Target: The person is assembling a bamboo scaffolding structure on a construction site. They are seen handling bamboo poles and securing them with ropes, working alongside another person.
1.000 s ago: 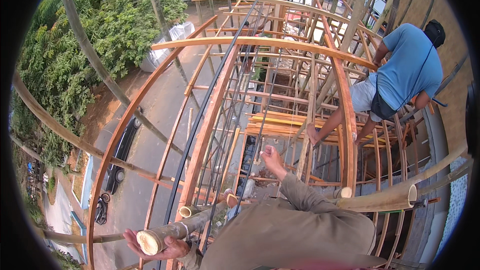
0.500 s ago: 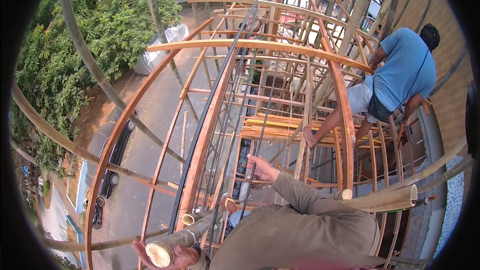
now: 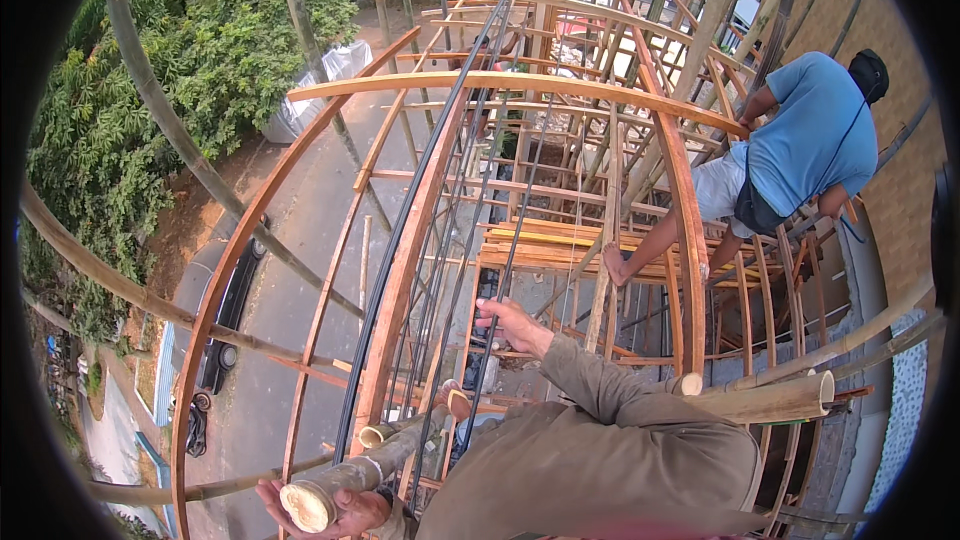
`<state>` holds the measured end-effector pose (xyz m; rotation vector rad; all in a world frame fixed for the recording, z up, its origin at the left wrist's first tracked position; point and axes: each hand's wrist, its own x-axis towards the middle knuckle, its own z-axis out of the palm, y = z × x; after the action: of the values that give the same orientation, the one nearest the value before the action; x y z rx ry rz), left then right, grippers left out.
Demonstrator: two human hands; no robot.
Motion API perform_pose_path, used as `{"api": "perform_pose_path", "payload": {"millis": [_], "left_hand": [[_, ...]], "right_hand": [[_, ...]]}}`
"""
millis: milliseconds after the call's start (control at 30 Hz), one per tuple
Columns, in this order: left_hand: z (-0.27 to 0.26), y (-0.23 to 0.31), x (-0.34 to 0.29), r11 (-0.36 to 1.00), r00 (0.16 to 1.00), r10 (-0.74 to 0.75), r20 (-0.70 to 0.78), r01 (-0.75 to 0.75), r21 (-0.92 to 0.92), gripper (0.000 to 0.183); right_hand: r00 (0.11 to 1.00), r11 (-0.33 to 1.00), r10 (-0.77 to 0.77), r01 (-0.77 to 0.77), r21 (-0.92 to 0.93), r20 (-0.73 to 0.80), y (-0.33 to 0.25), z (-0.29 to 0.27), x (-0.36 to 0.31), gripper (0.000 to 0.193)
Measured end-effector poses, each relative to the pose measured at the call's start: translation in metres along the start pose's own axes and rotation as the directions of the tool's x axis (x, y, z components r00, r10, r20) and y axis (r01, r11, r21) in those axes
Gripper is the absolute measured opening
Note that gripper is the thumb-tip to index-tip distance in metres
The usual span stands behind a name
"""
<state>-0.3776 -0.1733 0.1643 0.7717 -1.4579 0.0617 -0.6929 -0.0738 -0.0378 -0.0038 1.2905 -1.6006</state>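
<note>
My left hand (image 3: 345,514) cups the cut end of a thick bamboo pole (image 3: 365,475) at the lower left, fingers on one side and palm on the other. Another cut bamboo end (image 3: 376,436) lies beside that pole. Ahead of my body, my right hand (image 3: 522,328) is closed around a thin dark steel bar (image 3: 517,245) that slants up and away; the fingertips show at its left. Several more dark bars (image 3: 415,205) run alongside, next to a long wooden beam (image 3: 402,285). A sandalled foot (image 3: 457,403) shows below my right hand.
A co-worker in a blue shirt (image 3: 815,130) straddles timbers at the right. Curved wooden strips (image 3: 520,86) and bamboo poles (image 3: 170,120) cross all around. Stacked planks (image 3: 560,260) lie lower down. Far below are a road (image 3: 300,270) and a dark car (image 3: 233,310). A wide bamboo (image 3: 770,400) juts out right.
My right hand and the thin bar have shifted slightly left. My left hand and the bamboo end have moved a little left. The co-worker's lower hand has risen slightly.
</note>
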Motion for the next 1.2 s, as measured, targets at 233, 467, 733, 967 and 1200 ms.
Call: {"api": "perform_pose_path", "payload": {"millis": [233, 467, 733, 967, 1200], "left_hand": [[0.008, -0.004, -0.002, 0.999, 1.000, 0.008, -0.028, -0.010, -0.051, 0.075], [-0.001, -0.021, -0.001, 0.999, 0.998, 0.051, 0.041, -0.051, 0.017, 0.081], [0.000, -0.019, -0.002, 0.999, 0.999, 0.035, 0.037, -0.034, -0.021, 0.078], [-0.001, -0.022, -0.003, 0.999, 0.999, 0.019, 0.035, -0.017, -0.051, 0.079], [0.000, -0.019, -0.003, 0.996, 0.999, -0.008, 0.035, 0.011, -0.090, 0.079]], "right_hand": [[0.993, 0.998, 0.054, -0.055, -0.011, -0.106, -0.002, -0.012, -0.009, 0.059], [0.992, 0.995, 0.042, -0.052, -0.088, -0.119, 0.013, -0.023, 0.000, 0.052], [0.992, 0.991, -0.025, 0.008, -0.131, -0.127, 0.008, -0.022, -0.008, 0.048], [0.985, 0.965, -0.021, -0.025, -0.262, -0.174, 0.019, -0.029, 0.007, 0.048], [0.977, 0.976, 0.031, -0.075, -0.205, -0.209, 0.016, -0.028, 0.000, 0.042]]}}
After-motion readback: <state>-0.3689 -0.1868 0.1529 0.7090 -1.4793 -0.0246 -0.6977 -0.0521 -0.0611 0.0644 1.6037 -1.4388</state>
